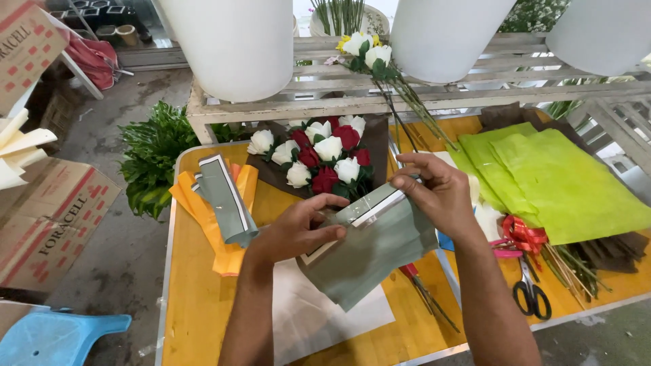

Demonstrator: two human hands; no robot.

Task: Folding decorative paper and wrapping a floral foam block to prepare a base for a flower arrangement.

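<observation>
Both my hands hold a folded sheet of grey-green wrapping paper with a white-and-dark edge above the yellow table. My left hand pinches its left side and my right hand grips its upper right corner. Just behind the paper lies a bouquet of red and white roses on dark brown paper. A white sheet lies under the grey-green paper.
Folded orange and grey-green papers lie at the left. Lime-green sheets, a red ribbon, black scissors and pink-handled scissors sit at the right. White buckets and loose roses rest on a slatted shelf. Leafy greens, cardboard boxes and a blue stool are on the floor.
</observation>
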